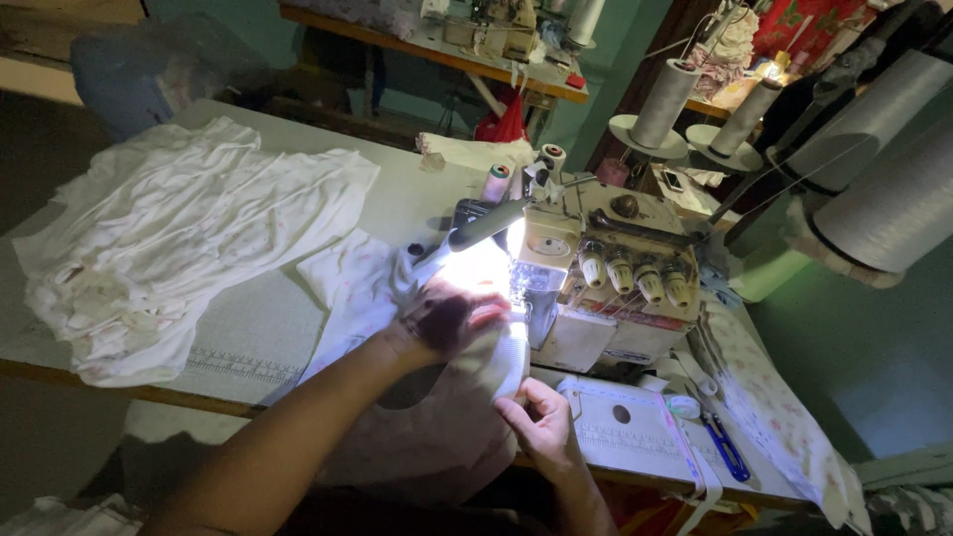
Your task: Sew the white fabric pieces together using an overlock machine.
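Two hands work at one lit spot, and I run through the frame from the biggest thing down. My desk (248, 337) spans the frame from the left edge to the lower right. On its left half lies a heap of white garments (179, 248), crumpled and well apart from the hands. Right of centre stands the cream overlock sewing machine (606, 288), its lamp glaring on the cloth below. Big grey thread cones (884, 179) fill the upper right of the frame, with smaller ones beside them. At bottom centre, a pale fabric piece (437, 427) hangs over the desk's near edge and runs up to the machine. My left hand (452, 318) lies flat and spread on this fabric, just beside the needle area, pressing it down. My right hand (541, 422) is closed on the fabric's edge, pinching it below the machine. Blue thread snips (727, 452) lie at the lower right.
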